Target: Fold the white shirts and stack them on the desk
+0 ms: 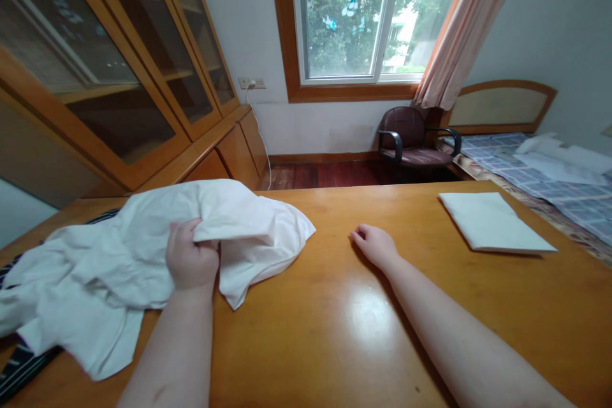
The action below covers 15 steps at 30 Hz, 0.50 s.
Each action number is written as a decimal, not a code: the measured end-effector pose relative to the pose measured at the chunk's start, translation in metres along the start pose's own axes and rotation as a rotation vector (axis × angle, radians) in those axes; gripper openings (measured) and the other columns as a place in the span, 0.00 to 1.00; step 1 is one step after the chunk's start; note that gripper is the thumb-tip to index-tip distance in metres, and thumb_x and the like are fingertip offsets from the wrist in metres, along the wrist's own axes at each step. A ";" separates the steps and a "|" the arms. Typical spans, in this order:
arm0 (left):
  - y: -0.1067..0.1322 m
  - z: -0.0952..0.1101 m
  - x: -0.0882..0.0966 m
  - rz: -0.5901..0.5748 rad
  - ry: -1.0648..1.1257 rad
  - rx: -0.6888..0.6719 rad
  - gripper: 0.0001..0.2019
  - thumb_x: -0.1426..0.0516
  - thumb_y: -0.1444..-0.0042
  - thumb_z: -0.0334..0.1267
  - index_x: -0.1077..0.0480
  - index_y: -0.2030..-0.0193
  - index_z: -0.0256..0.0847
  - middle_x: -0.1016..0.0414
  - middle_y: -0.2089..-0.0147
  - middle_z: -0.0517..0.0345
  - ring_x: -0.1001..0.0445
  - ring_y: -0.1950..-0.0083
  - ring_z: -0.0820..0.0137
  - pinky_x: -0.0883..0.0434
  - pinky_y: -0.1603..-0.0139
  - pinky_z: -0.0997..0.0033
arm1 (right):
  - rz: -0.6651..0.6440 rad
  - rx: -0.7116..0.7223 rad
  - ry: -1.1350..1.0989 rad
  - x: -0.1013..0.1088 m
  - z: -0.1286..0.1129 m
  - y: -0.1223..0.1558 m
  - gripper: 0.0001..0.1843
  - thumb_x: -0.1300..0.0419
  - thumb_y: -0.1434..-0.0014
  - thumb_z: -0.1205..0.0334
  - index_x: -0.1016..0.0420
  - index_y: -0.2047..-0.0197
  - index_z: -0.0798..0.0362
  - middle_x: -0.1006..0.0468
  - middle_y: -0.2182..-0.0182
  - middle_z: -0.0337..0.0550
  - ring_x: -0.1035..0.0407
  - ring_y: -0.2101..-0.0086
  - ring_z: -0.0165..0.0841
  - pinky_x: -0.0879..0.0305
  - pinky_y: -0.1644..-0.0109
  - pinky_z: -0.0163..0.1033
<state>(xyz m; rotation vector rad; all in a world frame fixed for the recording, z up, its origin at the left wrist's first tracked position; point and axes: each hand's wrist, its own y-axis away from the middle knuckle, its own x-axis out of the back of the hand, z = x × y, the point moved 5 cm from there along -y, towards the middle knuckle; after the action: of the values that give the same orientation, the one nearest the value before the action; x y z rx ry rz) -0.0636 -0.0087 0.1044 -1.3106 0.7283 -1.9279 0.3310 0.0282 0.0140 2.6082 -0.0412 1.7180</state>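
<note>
1. Two bare hands show in the head view, both over the brown wooden bench (306, 344); the left hand (192, 258) is closed round a gathered edge of a loose white cloth (138, 248), its fingers (190, 225) curled tight on the fabric.
2. Head view, the cloth: it lies crumpled across the left part of the bench, running past the picture's left edge; its near-right corner hangs towards the middle of the bench, to the right of the left hand; a dark striped fabric (26, 370) shows from under it.
3. Head view, the right hand (375, 245): its fingers are folded into a loose fist with nothing visible in them; it is on or just above the bench, I cannot tell which, well apart from the left hand.
4. Head view, farther right: a folded white piece (492, 223) lies flat near the bench's far right corner; beyond the bench stand a dark red armchair (414, 121) and a bed (559, 169); a glass-fronted cabinet (138, 86) rises at left.
</note>
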 end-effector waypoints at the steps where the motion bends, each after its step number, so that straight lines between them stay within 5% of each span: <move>1: 0.002 0.009 0.002 0.016 0.062 -0.042 0.10 0.50 0.46 0.38 0.33 0.60 0.37 0.26 0.58 0.47 0.30 0.51 0.61 0.36 0.43 0.54 | 0.007 -0.005 -0.022 0.000 0.001 0.000 0.17 0.49 0.40 0.50 0.28 0.71 0.51 0.24 0.73 0.41 0.34 0.71 0.32 0.51 0.72 0.35; 3: 0.006 0.028 0.003 -0.011 0.197 -0.131 0.09 0.49 0.47 0.40 0.34 0.64 0.39 0.26 0.58 0.49 0.29 0.51 0.62 0.38 0.40 0.55 | 0.028 -0.012 -0.112 -0.001 0.003 -0.001 0.17 0.50 0.40 0.49 0.29 0.70 0.51 0.24 0.73 0.41 0.33 0.71 0.32 0.49 0.71 0.34; 5: 0.010 0.050 -0.003 -0.166 0.318 -0.211 0.08 0.49 0.48 0.41 0.33 0.66 0.41 0.26 0.57 0.50 0.29 0.49 0.63 0.40 0.38 0.55 | 0.058 0.009 -0.266 -0.001 0.004 0.000 0.17 0.51 0.39 0.49 0.29 0.66 0.52 0.24 0.72 0.40 0.33 0.71 0.31 0.44 0.69 0.34; 8: 0.025 0.081 -0.027 -0.579 0.428 -0.274 0.14 0.53 0.44 0.44 0.29 0.59 0.43 0.27 0.50 0.52 0.33 0.42 0.63 0.48 0.33 0.56 | 0.068 0.204 -0.522 0.000 -0.005 0.006 0.18 0.50 0.40 0.49 0.31 0.54 0.53 0.24 0.62 0.44 0.31 0.66 0.32 0.37 0.61 0.37; 12: 0.071 0.105 -0.069 -1.256 0.408 -0.392 0.27 0.51 0.43 0.49 0.41 0.37 0.48 0.45 0.32 0.53 0.50 0.31 0.58 0.61 0.32 0.48 | -0.073 0.555 -0.626 0.002 -0.032 0.022 0.39 0.39 0.48 0.46 0.44 0.37 0.52 0.35 0.43 0.52 0.37 0.47 0.40 0.42 0.44 0.45; 15: 0.092 0.108 -0.083 -1.462 0.355 -0.483 0.37 0.46 0.48 0.52 0.51 0.32 0.49 0.60 0.28 0.54 0.63 0.29 0.54 0.67 0.34 0.42 | -0.203 0.613 -0.568 0.000 -0.046 0.029 0.44 0.34 0.53 0.48 0.44 0.37 0.52 0.34 0.43 0.52 0.39 0.45 0.44 0.45 0.42 0.48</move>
<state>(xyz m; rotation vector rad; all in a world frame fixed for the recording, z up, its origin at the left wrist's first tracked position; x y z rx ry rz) 0.0803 -0.0071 0.0243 -2.1415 0.3530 -3.3190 0.2882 0.0009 0.0323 3.2808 0.8280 0.9792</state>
